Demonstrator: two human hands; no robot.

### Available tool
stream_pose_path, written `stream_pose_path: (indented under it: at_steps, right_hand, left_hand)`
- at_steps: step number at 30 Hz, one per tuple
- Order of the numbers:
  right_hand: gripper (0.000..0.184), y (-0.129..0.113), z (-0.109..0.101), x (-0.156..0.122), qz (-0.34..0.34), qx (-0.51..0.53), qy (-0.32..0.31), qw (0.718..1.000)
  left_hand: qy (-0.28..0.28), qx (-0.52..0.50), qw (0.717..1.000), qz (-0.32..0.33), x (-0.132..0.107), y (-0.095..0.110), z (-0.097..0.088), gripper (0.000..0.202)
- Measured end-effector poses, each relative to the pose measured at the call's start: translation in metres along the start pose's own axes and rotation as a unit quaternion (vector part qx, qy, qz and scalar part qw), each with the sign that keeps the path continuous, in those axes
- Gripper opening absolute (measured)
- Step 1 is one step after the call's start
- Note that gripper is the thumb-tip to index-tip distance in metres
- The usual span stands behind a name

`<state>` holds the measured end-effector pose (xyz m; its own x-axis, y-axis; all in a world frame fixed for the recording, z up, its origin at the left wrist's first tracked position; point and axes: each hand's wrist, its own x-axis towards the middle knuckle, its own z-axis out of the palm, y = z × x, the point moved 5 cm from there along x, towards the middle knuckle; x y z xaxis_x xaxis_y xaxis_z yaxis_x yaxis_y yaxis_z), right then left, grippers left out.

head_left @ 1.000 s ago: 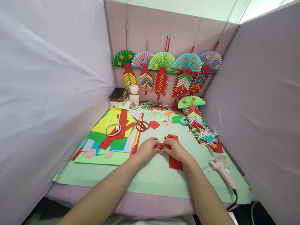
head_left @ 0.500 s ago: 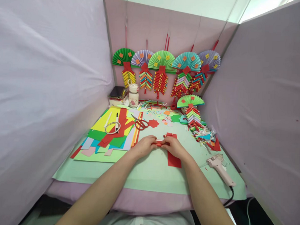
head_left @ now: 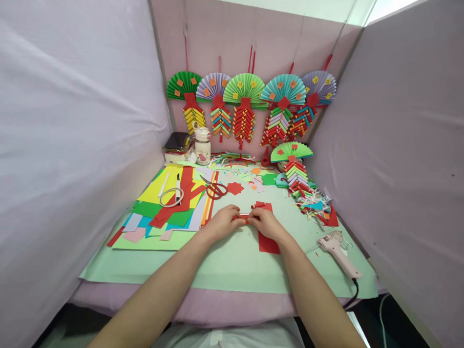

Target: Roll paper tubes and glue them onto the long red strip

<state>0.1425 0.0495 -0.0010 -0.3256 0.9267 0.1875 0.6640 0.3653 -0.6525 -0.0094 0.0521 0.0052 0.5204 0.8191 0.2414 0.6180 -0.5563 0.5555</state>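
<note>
My left hand [head_left: 222, 223] and my right hand [head_left: 266, 224] meet at the middle of the table, fingers pinched on a small rolled piece of red paper [head_left: 242, 218] held between them. Under my right hand lies a flat red paper strip [head_left: 268, 242] on the pale green sheet [head_left: 228, 261]. A small red roll [head_left: 259, 204] sits just beyond my fingers.
Coloured paper sheets [head_left: 169, 202], a tape ring [head_left: 171, 197], a pen and red scissors [head_left: 214, 188] lie left. A glue gun [head_left: 338, 250] lies right, near paper scraps [head_left: 313, 200]. Paper fan ornaments [head_left: 245, 100] hang on the back wall; a jar [head_left: 202, 147] stands beneath.
My hands stay together on the red roll, with only small finger shifts. The view has tilted slightly, so everything sits a little lower left.
</note>
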Motion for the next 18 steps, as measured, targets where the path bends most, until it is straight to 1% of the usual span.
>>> stream_pose_path:
  at_steps: [2,4,7,11,15,18]
  right_hand:
    - [0.013,-0.001,0.0,0.0,0.001,-0.004,-0.006,1.0]
    - [0.014,-0.001,-0.002,0.0,0.001,-0.005,-0.01,1.0]
    - [0.016,-0.003,-0.005,-0.001,-0.006,0.001,-0.005,1.0]
    - [0.015,-0.005,-0.006,-0.002,-0.017,0.03,0.012,0.999]
    - [0.012,-0.002,0.002,0.002,0.024,0.017,0.011,1.0]
    - [0.015,0.0,0.006,0.006,0.055,-0.017,0.016,0.998]
  left_hand:
    - [-0.015,-0.007,1.0,0.014,-0.001,-0.002,0.0,0.021]
    - [-0.015,-0.001,1.0,0.022,0.0,-0.003,0.0,0.016]
    - [0.008,0.011,1.0,0.019,0.003,-0.003,0.001,0.016]
    - [0.03,0.019,0.999,-0.008,0.005,-0.002,0.002,0.019]
    - [0.038,0.025,0.998,-0.032,0.007,-0.001,0.004,0.021]
    - [0.04,0.053,0.996,-0.066,0.009,-0.002,0.005,0.021]
